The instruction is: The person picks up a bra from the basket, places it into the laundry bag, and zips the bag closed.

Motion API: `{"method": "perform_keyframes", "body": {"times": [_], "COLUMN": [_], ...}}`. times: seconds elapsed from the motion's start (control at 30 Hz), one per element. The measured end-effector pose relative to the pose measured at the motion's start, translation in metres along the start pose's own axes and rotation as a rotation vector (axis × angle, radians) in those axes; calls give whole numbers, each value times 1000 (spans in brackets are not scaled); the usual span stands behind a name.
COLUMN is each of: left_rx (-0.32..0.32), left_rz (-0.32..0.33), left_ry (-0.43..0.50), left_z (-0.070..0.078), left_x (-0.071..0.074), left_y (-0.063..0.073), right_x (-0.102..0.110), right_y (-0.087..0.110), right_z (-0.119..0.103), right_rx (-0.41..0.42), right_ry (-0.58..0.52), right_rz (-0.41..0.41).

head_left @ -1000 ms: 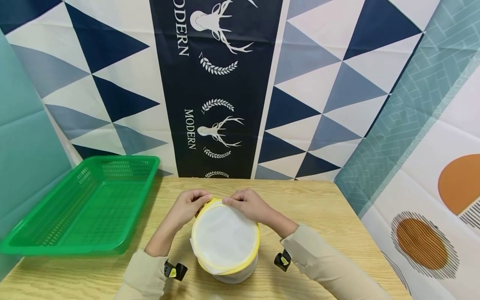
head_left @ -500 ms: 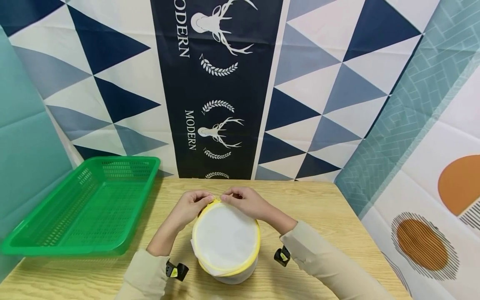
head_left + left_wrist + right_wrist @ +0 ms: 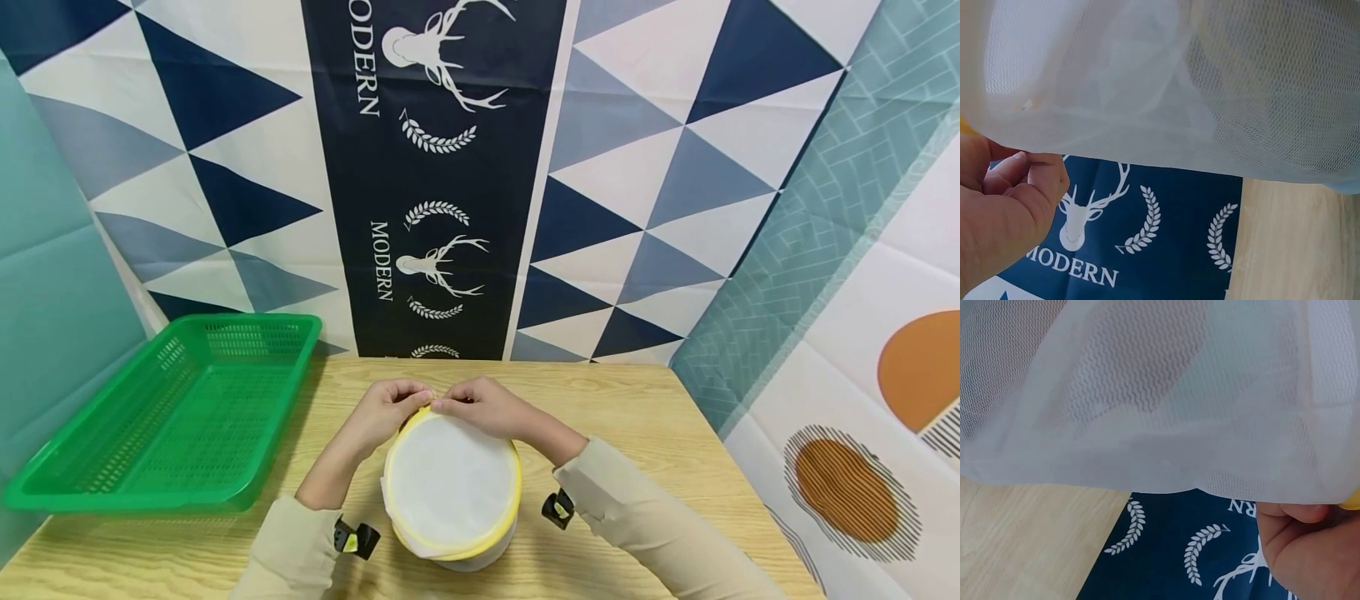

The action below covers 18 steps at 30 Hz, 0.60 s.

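A white mesh laundry bag point(image 3: 453, 483), round and drum-shaped with a yellow edge around its top, stands over the wooden table. My left hand point(image 3: 386, 417) pinches the yellow edge at the far side. Close beside it, my right hand point(image 3: 483, 407) pinches the same edge between thumb and fingers, its thumb tip almost meeting the left one. In the left wrist view the sheer mesh wall point(image 3: 1116, 81) spreads above the curled fingers. The right wrist view has the mesh point(image 3: 1179, 425) too, with a bit of yellow at the fingers. What lies exactly between the fingertips is hidden.
A green plastic basket point(image 3: 187, 425) with perforated sides sits on the left of the table point(image 3: 615, 492). Behind the table hangs a patterned wall cloth point(image 3: 450, 167). Small black cameras are strapped at both wrists.
My right hand has slid a little left along the yellow edge, closer to the left hand. The left hand has barely shifted right, and the bag has tipped only slightly.
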<state>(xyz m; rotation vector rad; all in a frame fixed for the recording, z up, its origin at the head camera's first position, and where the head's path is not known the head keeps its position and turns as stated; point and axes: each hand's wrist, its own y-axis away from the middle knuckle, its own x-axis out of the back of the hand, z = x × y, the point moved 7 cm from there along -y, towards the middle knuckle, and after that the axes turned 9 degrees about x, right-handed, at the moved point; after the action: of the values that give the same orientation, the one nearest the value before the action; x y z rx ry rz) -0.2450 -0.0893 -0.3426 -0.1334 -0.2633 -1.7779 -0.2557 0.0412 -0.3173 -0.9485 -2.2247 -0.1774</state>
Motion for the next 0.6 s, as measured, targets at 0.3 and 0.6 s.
{"method": "perform_keyframes", "body": {"times": [0.3, 0.6], "left_rx": [-25, -30], "left_rz": [20, 25], "left_ry": [-22, 0], "left_z": [0, -3], "left_x": [0, 2], "left_y": [0, 0], "right_x": [2, 4], "right_y": [3, 5], "right_z": [0, 4], "right_rx": [5, -6], "right_ry": [32, 36], "right_rz": [43, 90]}}
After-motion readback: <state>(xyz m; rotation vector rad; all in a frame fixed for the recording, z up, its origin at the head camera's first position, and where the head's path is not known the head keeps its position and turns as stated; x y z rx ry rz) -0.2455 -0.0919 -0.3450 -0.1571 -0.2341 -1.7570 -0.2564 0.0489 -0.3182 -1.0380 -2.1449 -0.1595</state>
